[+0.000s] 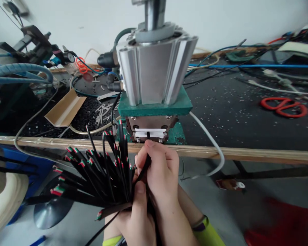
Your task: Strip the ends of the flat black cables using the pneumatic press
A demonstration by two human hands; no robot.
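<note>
A thick bundle of black cables fans out to the left, with red, white and green wire ends showing at the tips. My left hand is closed around the bundle, low in the view. Pinched in my right hand is one black cable, its end reaching into the slot between white strips at the front of a pneumatic press. The press has a silver cylinder block above a green plate. What lies inside the slot is hidden.
Red-handled scissors lie on the black bench top at right. At left are a folded cardboard piece, scattered grey offcuts and another machine. A wooden edge borders the bench; a grey hose hangs over it.
</note>
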